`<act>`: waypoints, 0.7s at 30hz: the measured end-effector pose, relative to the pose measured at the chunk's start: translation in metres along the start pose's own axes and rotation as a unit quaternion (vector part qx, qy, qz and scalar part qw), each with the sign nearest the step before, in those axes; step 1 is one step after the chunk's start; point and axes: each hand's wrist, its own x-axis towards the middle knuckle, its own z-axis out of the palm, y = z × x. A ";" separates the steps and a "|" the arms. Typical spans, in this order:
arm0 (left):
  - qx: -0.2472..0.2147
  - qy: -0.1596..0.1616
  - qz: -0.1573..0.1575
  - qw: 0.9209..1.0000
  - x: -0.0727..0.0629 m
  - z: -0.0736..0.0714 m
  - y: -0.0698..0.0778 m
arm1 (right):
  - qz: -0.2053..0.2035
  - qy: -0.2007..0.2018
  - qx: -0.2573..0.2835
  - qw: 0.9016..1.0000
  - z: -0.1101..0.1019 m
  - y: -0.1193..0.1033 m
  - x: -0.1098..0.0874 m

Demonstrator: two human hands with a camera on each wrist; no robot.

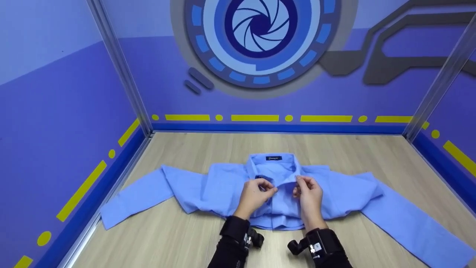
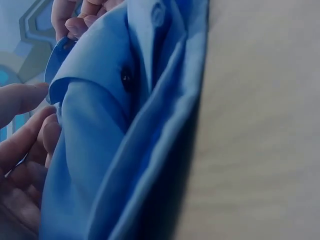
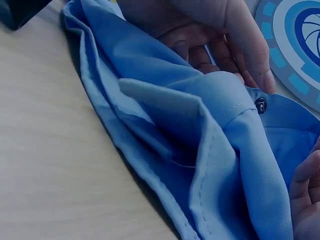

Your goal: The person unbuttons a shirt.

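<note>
A light blue long-sleeved shirt (image 1: 227, 186) lies front up, its collar (image 1: 253, 165) at the far side and its sleeves spread. My left hand (image 1: 256, 193) pinches the collar's edge on the left between thumb and index finger, as the left wrist view shows. At the collar's right point, my right hand (image 1: 309, 193) pinches the cloth with its fingertips. A dark round button (image 2: 126, 77) shows on the front in the left wrist view. Beside the left fingertips, a small black piece with a pale mark (image 3: 261, 105) sits on the collar band.
The shirt rests on a pale wooden table (image 1: 178, 238). A blue-purple back wall (image 1: 156, 82) and side walls enclose it, joined by metal corner posts (image 1: 122, 70). Black wristbands (image 1: 235, 229) with small cameras sit on both wrists. The right sleeve (image 1: 420, 227) reaches the table's near right.
</note>
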 end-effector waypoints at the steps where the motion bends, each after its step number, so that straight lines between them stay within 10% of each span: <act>1: 0.012 -0.004 0.000 1.000 -0.001 0.001 0.000 | 0.000 -0.002 0.002 1.000 0.000 0.000 0.000; 9: 0.065 -0.003 0.002 0.998 -0.003 0.008 0.003 | 0.007 -0.026 0.016 1.000 0.004 -0.003 -0.004; 15: -0.069 -0.004 -0.022 0.997 0.000 0.006 -0.003 | -0.010 -0.087 0.056 0.995 0.004 -0.007 -0.007; 21: -0.201 0.001 -0.077 0.976 0.002 0.005 -0.006 | -0.036 -0.155 0.077 0.984 0.006 -0.007 -0.010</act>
